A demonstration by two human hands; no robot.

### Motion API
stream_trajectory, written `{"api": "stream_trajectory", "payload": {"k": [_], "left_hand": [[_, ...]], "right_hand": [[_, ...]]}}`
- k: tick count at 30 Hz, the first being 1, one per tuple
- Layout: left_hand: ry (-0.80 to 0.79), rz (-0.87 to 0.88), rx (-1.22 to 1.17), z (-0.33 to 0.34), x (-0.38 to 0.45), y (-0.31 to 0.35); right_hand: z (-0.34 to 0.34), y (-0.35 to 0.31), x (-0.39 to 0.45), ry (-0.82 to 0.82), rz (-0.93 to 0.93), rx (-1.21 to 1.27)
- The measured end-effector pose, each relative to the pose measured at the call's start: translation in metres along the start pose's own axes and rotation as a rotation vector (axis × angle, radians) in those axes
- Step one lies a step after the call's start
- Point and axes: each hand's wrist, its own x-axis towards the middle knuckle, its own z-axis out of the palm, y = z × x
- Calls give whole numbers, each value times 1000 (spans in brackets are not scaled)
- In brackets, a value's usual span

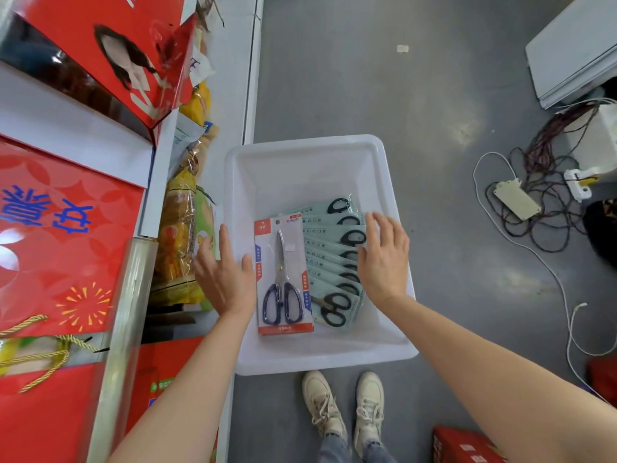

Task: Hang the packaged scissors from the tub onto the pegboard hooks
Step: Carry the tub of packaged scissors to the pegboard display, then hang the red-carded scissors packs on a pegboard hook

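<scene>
Both hands over the tub (300, 155) on the floor, neither holding anything. Left hand (223, 279) spread flat at the tub's left wall, fingers straight, just beside the red pack (283, 279). Right hand (384, 259) also spread, fingertips over the fan of green packs (334, 255); contact or hover, cannot tell. So each grip is fully open and empty.

Risks, as I judge them:
- Green packs overlap like shingles; lifting one by its edge may drag neighbours along or scatter the fan.
- Slick film could slip from a pinch.
- Pegboard and hooks are out of view; the hang hole must be found and turned up, or the pack will not seat.

Orientation: red pack lies flat, long axis running away from the person, blade tips and hang hole at the far end, handles near. Green packs lie roughly crosswise, black handles to the right, each rotated slightly from the next.
</scene>
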Motion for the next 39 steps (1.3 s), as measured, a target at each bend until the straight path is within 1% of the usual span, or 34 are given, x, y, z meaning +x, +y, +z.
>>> {"api": "stream_trajectory", "payload": {"k": [2,4,5,7,8,9,11,15,17,19,22,24,25,27,29,31,34,37,39], "left_hand": [[78,135,58,-2,-6,6],[97,287,69,-3,-13,12],[85,340,69,-1,-16,14],[45,373,65,2,-22,15],[28,371,64,4,-25,15],[17,371,67,6,-27,14],[4,382,79,7,-29,12],[-51,384,44,11,-34,11],[-95,342,-17,15,-36,11],[-159,259,-80,17,-36,13],[-235,110,-183,18,-33,21],[-288,-28,-214,24,-28,27],[-339,-117,-251,27,-24,31],[-466,-295,-405,35,-16,35],[-571,-415,-621,32,-11,42],[-600,-433,-774,19,-11,51],[-605,-385,-868,-11,-10,68],[-647,-467,-1059,-45,-6,82],[-652,-509,-1138,-68,-6,87]], "right_hand": [[6,-10,-3,-41,-76,60],[14,-27,-9,-119,-76,143],[18,-37,-13,-206,-36,190],[31,-58,-20,-404,121,286],[39,-68,-23,-469,210,315],[46,-77,-25,-500,282,330],[58,-92,-27,-497,391,336],[65,-101,-20,-434,598,364],[64,-100,-14,-457,711,424],[61,-96,-10,-474,759,470],[50,-81,-7,-455,731,556],[38,-64,-4,-430,702,634],[31,-54,-2,-414,691,672],[14,-35,4,-404,693,757],[-4,-22,10,-400,711,839],[-24,-19,16,-377,717,894],[-54,-26,26,-346,703,958],[-84,-40,34,-353,663,1030],[-104,-52,38,-354,629,1067]]}}
